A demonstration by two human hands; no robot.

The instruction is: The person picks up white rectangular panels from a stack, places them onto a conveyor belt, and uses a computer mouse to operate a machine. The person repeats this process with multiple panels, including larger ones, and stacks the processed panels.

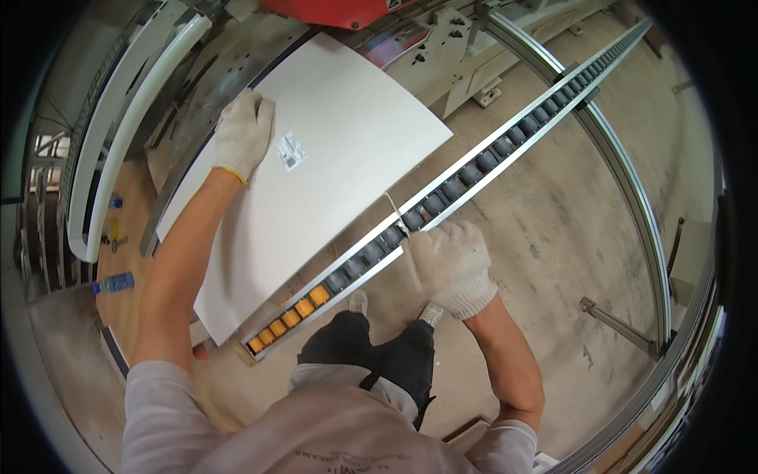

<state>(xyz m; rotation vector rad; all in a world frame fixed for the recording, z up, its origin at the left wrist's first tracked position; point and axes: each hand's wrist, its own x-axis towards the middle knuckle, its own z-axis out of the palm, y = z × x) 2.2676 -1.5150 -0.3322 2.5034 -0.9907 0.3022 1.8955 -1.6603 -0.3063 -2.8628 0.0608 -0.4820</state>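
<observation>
A large white board (332, 118) with a small printed label (290, 152) lies slanted in front of me, left of a long roller rail (434, 207). My left hand (243, 136), in a cream knitted glove, is closed over the board's far left edge, its thumb on the top face; the fingertips beyond the edge are hidden. Beside the rail, my gloved right hand (452, 267) is closed, knuckles up. A thin pale cord (396, 209) crosses the rail and runs into its fingers. The rail has dark rollers and several orange ones at its near end.
A red machine part (339, 11) sits at the top above a metal machine bed (450, 59). A curved metal frame (632, 178) stands on the right. White curved profiles (142, 118) and a plastic bottle (115, 283) are at the left. My legs are below the rail.
</observation>
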